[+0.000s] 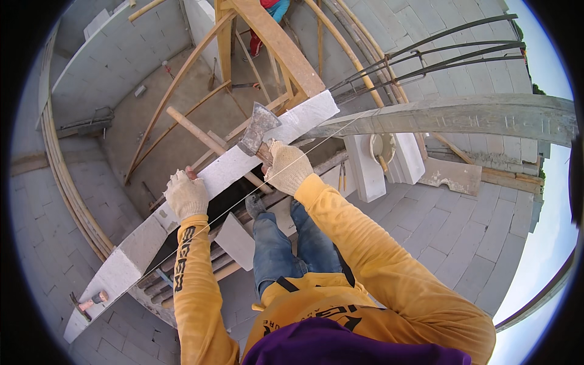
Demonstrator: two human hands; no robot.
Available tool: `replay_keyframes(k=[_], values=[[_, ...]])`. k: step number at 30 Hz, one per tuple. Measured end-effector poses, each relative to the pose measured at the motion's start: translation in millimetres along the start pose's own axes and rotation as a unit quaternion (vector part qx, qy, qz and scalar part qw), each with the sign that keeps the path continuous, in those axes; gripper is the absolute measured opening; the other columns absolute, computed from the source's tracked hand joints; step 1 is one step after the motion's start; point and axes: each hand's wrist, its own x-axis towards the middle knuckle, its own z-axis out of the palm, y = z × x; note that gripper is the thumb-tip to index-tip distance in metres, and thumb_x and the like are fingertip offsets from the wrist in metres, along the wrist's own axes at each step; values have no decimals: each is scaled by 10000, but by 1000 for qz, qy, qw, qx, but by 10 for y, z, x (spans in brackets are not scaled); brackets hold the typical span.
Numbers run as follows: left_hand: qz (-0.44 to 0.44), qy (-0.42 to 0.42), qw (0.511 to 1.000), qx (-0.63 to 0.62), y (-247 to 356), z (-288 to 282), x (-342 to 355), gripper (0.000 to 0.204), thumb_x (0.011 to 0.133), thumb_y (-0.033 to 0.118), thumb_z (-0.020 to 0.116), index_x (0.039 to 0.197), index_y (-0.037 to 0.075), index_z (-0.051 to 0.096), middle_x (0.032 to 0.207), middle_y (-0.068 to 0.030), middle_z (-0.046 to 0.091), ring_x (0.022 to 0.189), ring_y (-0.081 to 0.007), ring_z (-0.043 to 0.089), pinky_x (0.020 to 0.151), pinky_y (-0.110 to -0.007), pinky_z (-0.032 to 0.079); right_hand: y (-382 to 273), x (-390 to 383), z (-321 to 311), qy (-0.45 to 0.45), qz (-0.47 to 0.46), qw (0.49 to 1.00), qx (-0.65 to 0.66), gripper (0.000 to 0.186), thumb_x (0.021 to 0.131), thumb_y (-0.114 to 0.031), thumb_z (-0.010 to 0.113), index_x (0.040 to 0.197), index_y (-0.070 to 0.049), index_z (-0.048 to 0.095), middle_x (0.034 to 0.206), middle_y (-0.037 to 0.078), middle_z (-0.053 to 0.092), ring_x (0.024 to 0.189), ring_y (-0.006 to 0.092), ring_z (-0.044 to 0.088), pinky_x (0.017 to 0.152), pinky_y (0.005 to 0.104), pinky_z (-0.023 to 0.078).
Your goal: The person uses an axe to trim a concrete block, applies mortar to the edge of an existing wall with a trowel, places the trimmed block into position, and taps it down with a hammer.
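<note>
Hammer [92, 301] at far left lies on the end of a pale wall [137, 249], its small head blurred near the dark rim. Next, the gloved left hand [187, 193] rests at the near end of a long white block [234, 170]; its grip is partly curled, but the fingers' undersides are hidden, so I cannot tell how firmly it holds. Across the block's middle sits the grey head of a hatchet [260, 129], its handle mostly covered by the gloved right hand [287, 167], whose grip is closed around it. A thin string [243, 199] crosses below. At the top, another person [277, 9] is mostly cut off. Farther right, a pail [391, 146] has contents hard to make out.
</note>
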Motion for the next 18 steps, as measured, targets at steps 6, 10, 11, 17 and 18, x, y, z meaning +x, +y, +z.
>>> replay_keyframes(k=[6, 10, 11, 17, 18], values=[[-8, -13, 1000, -4, 24, -20, 22, 370, 1045, 316, 487, 1035, 22, 711, 1064, -168, 731, 1040, -354, 684, 926, -485, 513, 258, 189, -12, 38, 73, 996, -18, 290, 813, -200, 704, 1007, -3, 617, 924, 270, 701, 917, 447, 696, 828, 502, 560], [5, -12, 1000, -8, 16, -51, 0, 372, 1049, 310, 481, 1023, 20, 713, 1048, -173, 731, 1035, -356, 685, 916, -486, 512, 293, 173, 76, 36, 67, 997, -5, 327, 830, -212, 705, 1035, 19, 599, 911, 274, 693, 913, 460, 690, 828, 515, 551], [-1, -10, 1000, -9, 26, -43, 8, 373, 1050, 309, 479, 1018, 20, 713, 1043, -175, 731, 1033, -356, 685, 913, -487, 512, 320, 179, 87, 37, 41, 998, -15, 338, 835, -224, 708, 1039, 23, 599, 912, 275, 693, 915, 462, 689, 830, 517, 549], [-7, -17, 1000, -12, 33, -91, 9, 384, 1054, 310, 468, 1000, 19, 712, 1038, -180, 732, 1023, -359, 688, 908, -489, 512, 382, -158, -270, 57, 74, 994, 61, 457, 867, -382, 762, 1015, 24, 612, 951, 309, 674, 904, 473, 687, 760, 511, 540], [-9, -18, 1000, -10, 36, -87, 13, 384, 1055, 311, 468, 998, 18, 711, 1040, -181, 732, 1022, -359, 688, 909, -489, 513, 424, -292, -294, 34, 104, 994, 31, 445, 871, -382, 759, 998, 18, 613, 925, 297, 682, 881, 472, 692, 744, 512, 542]])
